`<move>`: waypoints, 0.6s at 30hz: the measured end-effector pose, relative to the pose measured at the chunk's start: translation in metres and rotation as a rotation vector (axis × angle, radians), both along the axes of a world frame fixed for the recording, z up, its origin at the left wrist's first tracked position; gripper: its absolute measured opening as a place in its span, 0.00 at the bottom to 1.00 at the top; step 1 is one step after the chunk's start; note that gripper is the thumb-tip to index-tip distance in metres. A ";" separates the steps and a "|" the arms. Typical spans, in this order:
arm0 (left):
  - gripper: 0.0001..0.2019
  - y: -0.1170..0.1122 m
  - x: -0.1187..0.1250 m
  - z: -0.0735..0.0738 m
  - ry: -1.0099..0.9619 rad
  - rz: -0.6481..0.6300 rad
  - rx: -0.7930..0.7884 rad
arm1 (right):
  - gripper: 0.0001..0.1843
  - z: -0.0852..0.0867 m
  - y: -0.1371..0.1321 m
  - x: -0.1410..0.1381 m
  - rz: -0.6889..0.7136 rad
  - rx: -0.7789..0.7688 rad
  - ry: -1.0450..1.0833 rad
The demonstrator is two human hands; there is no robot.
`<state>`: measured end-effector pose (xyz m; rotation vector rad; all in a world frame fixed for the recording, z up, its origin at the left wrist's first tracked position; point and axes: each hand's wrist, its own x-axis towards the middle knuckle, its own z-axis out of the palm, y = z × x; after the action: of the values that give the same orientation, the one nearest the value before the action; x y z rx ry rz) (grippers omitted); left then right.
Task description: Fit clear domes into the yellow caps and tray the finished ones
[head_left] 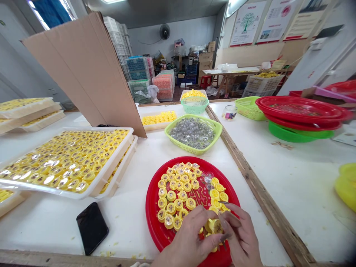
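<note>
The left hand (189, 243) and right hand (241, 237) have their fingers (232, 218) pressed together on one yellow plastic cap (214, 226), over one red plastic tray (155, 218) holding dozens of yellow caps (178, 196). Beyond that tray sits one green basket (189, 150) of clear capsules (191, 133); left of it, one black phone (91, 228) lies on the bench (125, 237).

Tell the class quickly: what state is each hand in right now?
Left hand: closed, holding a yellow plastic cap.
Right hand: closed, pinching the same cap.
</note>
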<state>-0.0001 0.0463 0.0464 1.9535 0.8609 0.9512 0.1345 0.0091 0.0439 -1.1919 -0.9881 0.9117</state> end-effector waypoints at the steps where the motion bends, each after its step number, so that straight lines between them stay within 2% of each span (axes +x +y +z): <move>1: 0.15 -0.002 -0.001 0.002 0.010 -0.010 -0.017 | 0.15 0.000 -0.001 -0.001 0.011 -0.005 0.010; 3: 0.12 -0.008 -0.005 0.006 0.031 -0.035 -0.079 | 0.15 -0.001 -0.002 -0.002 0.057 -0.022 0.035; 6: 0.16 -0.018 -0.011 0.008 0.070 -0.041 -0.163 | 0.16 -0.005 -0.003 0.000 0.131 -0.033 0.006; 10: 0.19 -0.025 -0.013 0.002 0.045 0.027 -0.215 | 0.22 -0.015 -0.007 0.005 0.153 -0.006 -0.259; 12: 0.17 -0.026 -0.013 -0.002 -0.011 0.004 -0.249 | 0.24 -0.021 -0.010 0.006 0.169 -0.041 -0.340; 15: 0.16 -0.028 -0.011 -0.011 -0.082 -0.083 -0.278 | 0.25 -0.031 -0.015 0.006 0.189 -0.081 -0.315; 18: 0.22 -0.034 -0.009 -0.027 -0.184 -0.020 -0.262 | 0.25 -0.040 -0.020 0.005 0.172 -0.054 -0.276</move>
<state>-0.0089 0.0125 0.0191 1.6225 0.8146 0.9390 0.1393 -0.0107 0.0043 -1.3173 -1.3107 0.9284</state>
